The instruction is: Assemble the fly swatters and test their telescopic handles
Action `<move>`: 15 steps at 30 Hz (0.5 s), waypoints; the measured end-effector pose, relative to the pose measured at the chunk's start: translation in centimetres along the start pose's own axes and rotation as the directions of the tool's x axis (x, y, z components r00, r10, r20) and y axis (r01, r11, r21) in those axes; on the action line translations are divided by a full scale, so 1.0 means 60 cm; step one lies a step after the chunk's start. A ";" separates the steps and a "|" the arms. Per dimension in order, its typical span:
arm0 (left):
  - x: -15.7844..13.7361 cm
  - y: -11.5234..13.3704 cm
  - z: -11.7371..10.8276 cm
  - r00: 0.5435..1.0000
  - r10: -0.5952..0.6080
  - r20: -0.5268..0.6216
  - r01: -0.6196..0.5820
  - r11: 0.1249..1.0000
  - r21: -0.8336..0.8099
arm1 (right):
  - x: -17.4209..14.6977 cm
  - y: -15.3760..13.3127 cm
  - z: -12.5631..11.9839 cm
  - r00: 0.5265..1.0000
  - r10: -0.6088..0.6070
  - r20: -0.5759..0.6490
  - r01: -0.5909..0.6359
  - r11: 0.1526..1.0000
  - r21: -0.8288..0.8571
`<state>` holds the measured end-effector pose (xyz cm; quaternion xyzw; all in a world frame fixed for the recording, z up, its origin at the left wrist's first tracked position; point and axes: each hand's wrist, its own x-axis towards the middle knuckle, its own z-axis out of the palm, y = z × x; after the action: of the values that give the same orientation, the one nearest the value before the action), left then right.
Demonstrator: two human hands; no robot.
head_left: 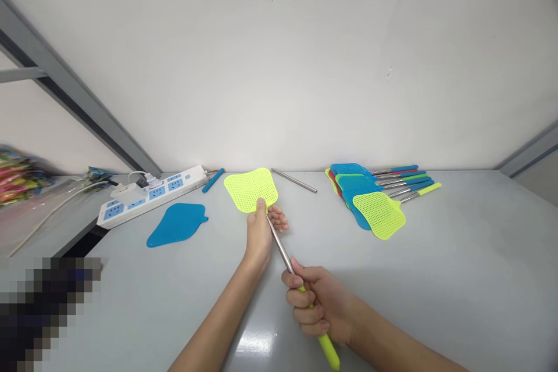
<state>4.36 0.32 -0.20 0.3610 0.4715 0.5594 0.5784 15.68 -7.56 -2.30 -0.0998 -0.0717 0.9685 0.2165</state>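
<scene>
Between my hands is a yellow-green fly swatter, its perforated head [249, 189] pointing away from me. My left hand [261, 229] grips the base of that head, thumb on top, where it meets the metal rod [280, 248]. My right hand [311, 302] is wrapped round the yellow-green handle [328, 351] and the lower end of the rod. To the left a loose blue swatter head [178, 225] lies flat on the table. Behind it lies a short blue handle [213, 181]. A bare metal rod [294, 181] rests near the wall, right of the yellow-green head.
Several fly swatters, blue, red, green and yellow-green, lie in an overlapping pile [378, 215] at the right. A white power strip [150, 197] with plugs stands at the left, beside a cable [56, 212] and colourful packets [20, 177]. The wall [279, 81] bounds the grey table [457, 279].
</scene>
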 end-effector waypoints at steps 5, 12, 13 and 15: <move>0.000 -0.007 0.002 0.997 0.003 0.079 -0.003 1.000 -0.003 | -0.003 -0.004 -0.009 0.998 -0.002 0.063 0.000 1.000 0.031; -0.009 -0.016 0.010 0.992 -0.059 0.115 0.066 0.996 -0.052 | -0.005 -0.006 -0.013 0.987 -0.029 0.158 0.005 0.988 0.152; -0.010 -0.017 0.011 0.990 -0.068 0.121 0.075 0.995 -0.061 | -0.006 -0.006 -0.013 0.985 -0.037 0.171 0.007 0.986 0.169; -0.012 -0.019 0.014 0.989 -0.072 0.130 0.082 0.994 -0.077 | -0.006 -0.006 -0.014 0.980 -0.039 0.195 0.003 0.984 0.180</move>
<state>5.54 -0.44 -0.91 0.3534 0.4240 0.5314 0.6426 16.32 -7.29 -3.02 0.0174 -0.0068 0.9738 0.2266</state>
